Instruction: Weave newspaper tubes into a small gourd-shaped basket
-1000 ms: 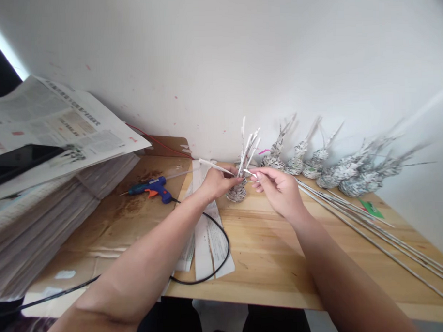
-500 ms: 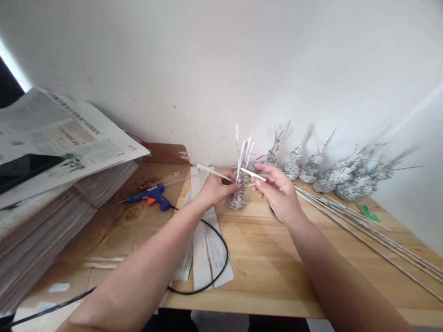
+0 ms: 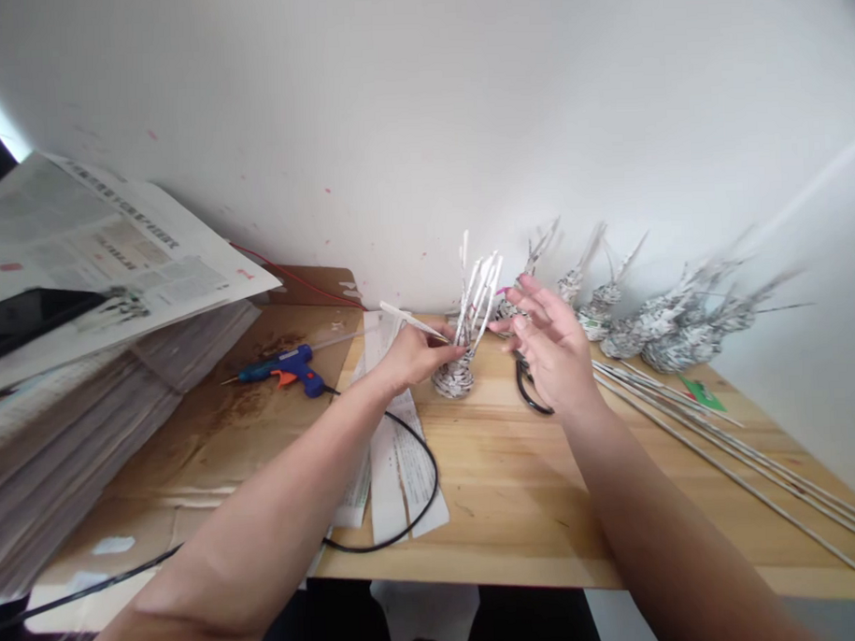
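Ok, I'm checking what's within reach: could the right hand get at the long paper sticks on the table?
Probably yes: the right hand looks open with nothing seen in its grip, and the long paper sticks begin close beside its wrist, with nothing else seen over them.

Your one camera sat on your head and looked forward and down, out along your left forearm (image 3: 279, 489) and right forearm (image 3: 658, 490), which entered from the bottom of the view. Your left hand (image 3: 415, 356) and right hand (image 3: 559, 351) fell near its middle, fairly close. It took in the surface (image 3: 504, 505) past its near edge to your legs (image 3: 326, 623), and squarely faced the wall (image 3: 420, 115) above.
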`<control>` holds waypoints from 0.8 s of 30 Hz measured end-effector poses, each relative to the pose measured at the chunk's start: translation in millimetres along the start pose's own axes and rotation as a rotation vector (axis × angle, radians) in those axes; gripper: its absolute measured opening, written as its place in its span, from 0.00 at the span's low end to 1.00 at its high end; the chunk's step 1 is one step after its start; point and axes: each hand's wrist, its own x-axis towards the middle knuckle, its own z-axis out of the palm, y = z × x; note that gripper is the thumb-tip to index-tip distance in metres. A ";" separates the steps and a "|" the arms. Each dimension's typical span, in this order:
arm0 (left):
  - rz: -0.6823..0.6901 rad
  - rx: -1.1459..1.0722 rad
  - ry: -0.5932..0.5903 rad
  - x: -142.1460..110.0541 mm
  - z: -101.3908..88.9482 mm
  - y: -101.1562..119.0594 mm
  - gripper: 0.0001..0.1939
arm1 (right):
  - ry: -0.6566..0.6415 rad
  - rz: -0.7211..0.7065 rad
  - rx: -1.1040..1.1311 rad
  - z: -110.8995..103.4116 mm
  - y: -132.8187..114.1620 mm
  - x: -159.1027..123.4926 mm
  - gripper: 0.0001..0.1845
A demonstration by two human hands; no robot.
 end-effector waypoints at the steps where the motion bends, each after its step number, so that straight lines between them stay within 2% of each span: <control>1: -0.004 -0.032 0.019 0.7 0.1 -1.0 0.13 | 0.004 0.005 -0.115 -5.1 1.4 2.1 0.25; 2: -0.011 -0.074 0.042 1.6 -0.1 -2.2 0.14 | -0.008 0.019 -0.262 -11.0 2.9 4.3 0.20; 4: -0.040 -0.166 0.081 3.8 -1.1 -4.7 0.16 | -0.119 0.072 -0.615 -23.6 5.6 7.5 0.11; 7: -0.091 -0.239 0.113 6.8 -3.8 -6.8 0.19 | -0.307 0.209 -1.138 -39.8 6.9 6.9 0.06; 10: -0.105 -0.245 0.137 7.7 -6.1 -5.6 0.19 | -0.376 0.281 -1.364 -51.6 6.8 0.5 0.07; 16: -0.074 -0.071 0.141 2.9 -6.3 2.4 0.15 | -0.335 0.490 -1.405 -65.5 9.7 -7.4 0.13; 20: -0.048 0.068 0.097 1.6 -7.9 3.5 0.13 | -0.328 0.527 -1.370 -63.7 3.4 -11.3 0.15; 22: -0.037 0.104 0.090 2.4 -9.3 2.3 0.13 | -0.290 0.545 -1.155 -62.2 -1.9 -18.0 0.12; 24: -0.035 0.123 0.094 3.3 -10.3 1.0 0.14 | -0.310 0.582 -0.777 -60.4 -6.4 -27.5 0.13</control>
